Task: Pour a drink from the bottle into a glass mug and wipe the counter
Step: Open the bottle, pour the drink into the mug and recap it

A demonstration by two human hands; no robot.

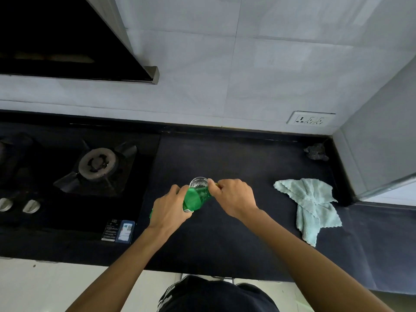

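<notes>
gripping the green plastic bottle (195, 200) by its body, the left hand (168, 208) tilts it over the glass mug (199, 183) mid-desk (236, 233); right hand (234, 198) pinches the cap. thin, likely slippery plastic; mug fragile.

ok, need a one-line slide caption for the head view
Left hand tilts a green bottle toward a glass mug steadied by the right hand; teal cloth waits on the dark counter.
</notes>
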